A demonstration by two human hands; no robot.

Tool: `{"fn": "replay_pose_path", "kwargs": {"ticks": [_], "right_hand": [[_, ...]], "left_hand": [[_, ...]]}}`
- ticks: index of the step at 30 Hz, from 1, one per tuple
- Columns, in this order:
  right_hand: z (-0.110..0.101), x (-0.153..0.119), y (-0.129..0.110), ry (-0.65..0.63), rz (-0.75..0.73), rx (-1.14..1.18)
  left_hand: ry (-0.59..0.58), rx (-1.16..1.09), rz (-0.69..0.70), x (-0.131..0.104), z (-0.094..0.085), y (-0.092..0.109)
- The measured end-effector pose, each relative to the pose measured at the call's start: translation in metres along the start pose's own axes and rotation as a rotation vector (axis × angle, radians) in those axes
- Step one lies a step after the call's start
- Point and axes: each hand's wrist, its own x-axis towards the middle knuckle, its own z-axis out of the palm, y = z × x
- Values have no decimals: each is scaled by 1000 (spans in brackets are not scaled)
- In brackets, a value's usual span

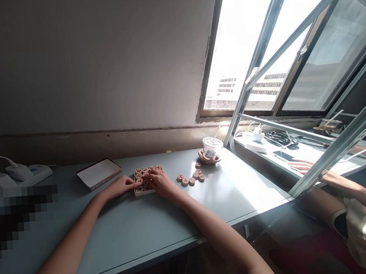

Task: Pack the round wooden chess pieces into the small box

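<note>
A shallow white box [145, 193] stands on the table, filled with round wooden Chinese chess pieces [138, 171] marked with red and dark characters. My left hand [119, 187] is closed at the box's left side, its thumb and fingertips at the edge. Over the box's right part lies my right hand [160, 183], fingers bent down onto a chess piece inside; the fingertips partly hide it. Several loose chess pieces [192, 181] lie on the table to the right. The box lid [99, 174] rests, open side up, to the left.
A lidded plastic cup [209, 147] with a straw sits in a brown holder [215, 160] at the back. Power strips [40, 174] stand far left. Metal frame bars [260, 76] rise at right. Beyond them, another person's hand [301, 165] rests near a phone [283, 156] and cables [281, 140].
</note>
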Motion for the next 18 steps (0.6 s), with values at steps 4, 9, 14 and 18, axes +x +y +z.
{"fn": "replay_pose_path", "kwargs": {"ticks": [4,9,14,18], "right_hand": [[-1,-1,1,-39,-17,-18],[-1,-2,2,-52,4,-17],[-3,-3,0,-68,54,-77],[-21,-1,3,28,169,-224]], "left_hand": [[-4,-4,-14,-1,0,2],[-11,13,-32,-1,0,1],[-8,44,-43,1,-1,1],[-58,40,-37,-2,-4,4]]}}
